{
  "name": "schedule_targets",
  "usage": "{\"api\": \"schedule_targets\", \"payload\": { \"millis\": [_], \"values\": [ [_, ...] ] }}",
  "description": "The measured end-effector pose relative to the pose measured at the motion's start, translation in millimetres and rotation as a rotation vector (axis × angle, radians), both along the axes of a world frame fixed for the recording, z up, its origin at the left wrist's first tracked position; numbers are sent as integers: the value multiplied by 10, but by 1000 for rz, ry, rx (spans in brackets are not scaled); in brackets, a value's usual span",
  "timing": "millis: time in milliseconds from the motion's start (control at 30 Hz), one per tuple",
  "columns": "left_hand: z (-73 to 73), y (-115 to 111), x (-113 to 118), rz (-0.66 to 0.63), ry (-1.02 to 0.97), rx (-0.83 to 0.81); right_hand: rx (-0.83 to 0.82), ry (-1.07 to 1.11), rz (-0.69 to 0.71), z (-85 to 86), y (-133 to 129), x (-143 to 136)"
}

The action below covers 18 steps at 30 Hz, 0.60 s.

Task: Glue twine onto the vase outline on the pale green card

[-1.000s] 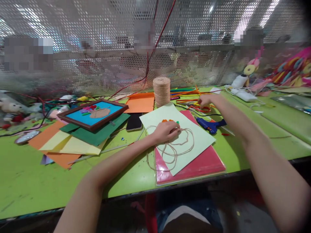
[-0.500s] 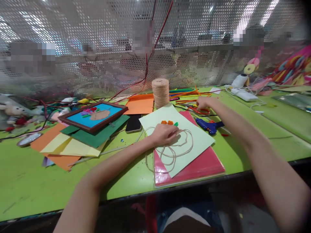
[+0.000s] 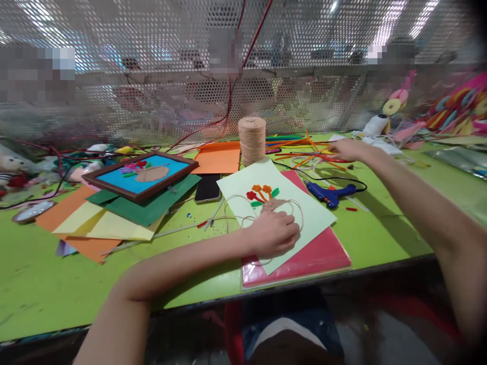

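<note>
On your left, the framed picture [image 3: 142, 176] rests on loose green paper [image 3: 152, 209], so a brush of your left arm might shift both. In the middle, pipe-cleaner flowers [image 3: 262, 192] lie on the pale green card [image 3: 245, 178], just beyond your left hand [image 3: 276, 233], curled on that card among twine loops [image 3: 303, 218]; its grip is hidden. A tugged loop could drag the flowers askew. Rightward, the glue gun [image 3: 330, 194], if hot, could burn a careless reach. Your right hand [image 3: 348, 150], well apart from the left, is beside loose pipe cleaners [image 3: 294, 145]; I cannot tell what it grips.
</note>
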<state>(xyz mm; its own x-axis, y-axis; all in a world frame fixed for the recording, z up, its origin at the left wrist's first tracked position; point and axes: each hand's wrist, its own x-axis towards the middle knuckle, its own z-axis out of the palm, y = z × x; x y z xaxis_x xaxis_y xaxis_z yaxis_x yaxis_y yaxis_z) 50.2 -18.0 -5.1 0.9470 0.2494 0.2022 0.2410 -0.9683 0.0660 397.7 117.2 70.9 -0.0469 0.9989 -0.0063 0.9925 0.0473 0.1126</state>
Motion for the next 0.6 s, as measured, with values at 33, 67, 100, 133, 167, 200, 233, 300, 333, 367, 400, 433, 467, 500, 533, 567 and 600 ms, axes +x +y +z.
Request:
{"api": "schedule_targets", "payload": {
  "millis": [33,67,100,133,167,200,233,300,333,367,400,433,467,500,533,567,600],
  "values": [
    [11,-3,1,19,10,-11,-24,-22,-30,15,-79,14],
    [28,3,-1,36,14,-19,-62,-46,-74,34,-155,19],
    [48,17,-5,50,14,-24,-108,-66,-119,58,-224,17],
    [68,38,-13,64,10,-30,-146,-76,-151,87,-287,11],
    [88,65,-21,77,1,-40,-186,-81,-174,119,-342,3],
    [104,96,-31,92,-11,-58,-221,-93,-189,152,-392,-6],
    [116,130,-42,106,-21,-85,-237,-114,-197,184,-438,-14],
    [131,198,-63,131,-37,-160,-158,-162,-205,231,-517,-28],
    [134,228,-72,148,-44,-199,-76,-170,-214,246,-550,-36],
    [136,253,-79,168,-51,-232,5,-175,-219,255,-577,-48],
    [137,273,-84,190,-58,-255,63,-187,-222,263,-598,-61],
    [139,286,-88,209,-62,-270,89,-205,-230,273,-612,-76],
    [141,294,-89,229,-65,-277,85,-235,-245,287,-620,-88],
    [143,297,-90,245,-66,-277,72,-274,-265,308,-622,-95],
    [145,296,-89,252,-66,-273,69,-306,-283,334,-621,-94],
    [148,294,-88,251,-65,-267,82,-319,-300,362,-619,-83],
    [150,290,-87,244,-65,-260,103,-317,-316,387,-619,-61]
  ]
}}
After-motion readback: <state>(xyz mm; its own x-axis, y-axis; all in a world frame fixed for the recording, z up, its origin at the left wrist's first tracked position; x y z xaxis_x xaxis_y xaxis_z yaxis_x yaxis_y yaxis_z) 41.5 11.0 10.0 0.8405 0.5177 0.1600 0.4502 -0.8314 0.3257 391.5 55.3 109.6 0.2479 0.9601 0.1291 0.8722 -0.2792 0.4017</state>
